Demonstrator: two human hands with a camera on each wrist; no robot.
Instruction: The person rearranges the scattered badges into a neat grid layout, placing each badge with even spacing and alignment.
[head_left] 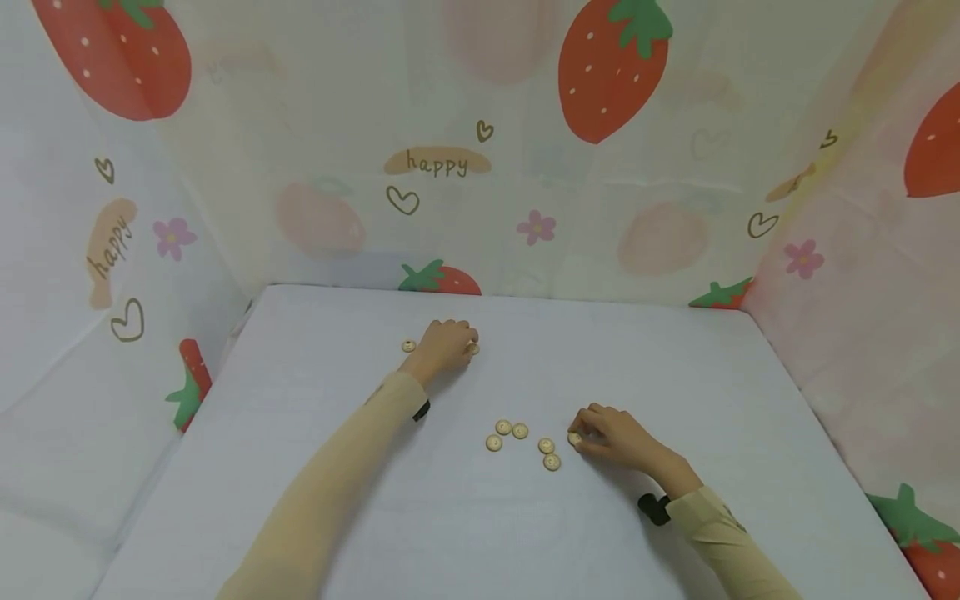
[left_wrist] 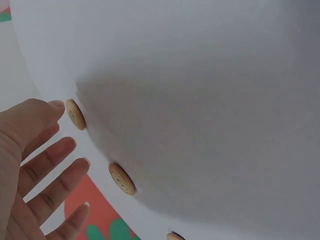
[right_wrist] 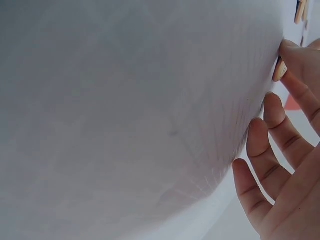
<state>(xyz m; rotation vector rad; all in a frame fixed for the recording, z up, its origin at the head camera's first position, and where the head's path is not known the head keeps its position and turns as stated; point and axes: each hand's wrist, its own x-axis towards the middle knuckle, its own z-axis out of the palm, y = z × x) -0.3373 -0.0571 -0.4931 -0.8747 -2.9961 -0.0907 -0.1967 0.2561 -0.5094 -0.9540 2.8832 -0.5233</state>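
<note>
Several round wooden buttons lie on the white table. At the far side, my left hand [head_left: 444, 346] is beside a wooden button [head_left: 473, 348]. The left wrist view shows the thumb tip close against this button [left_wrist: 76, 114], the other fingers loosely bent. A second button [left_wrist: 122, 179] lies near those fingers, and a third [left_wrist: 175, 236] is cut off by the frame edge. Nearer and to the right, my right hand [head_left: 618, 437] pinches a wooden button [head_left: 574, 438] between thumb and index finger, low at the table. That button [right_wrist: 280, 70] is partly hidden by the fingers.
Between the hands lie a group of three buttons [head_left: 503, 427] and a pair, one button [head_left: 546, 446] just behind the other [head_left: 552, 462]. Another button [head_left: 408, 345] lies left of the left hand. A strawberry-print cloth [head_left: 450, 225] walls the table's back and sides.
</note>
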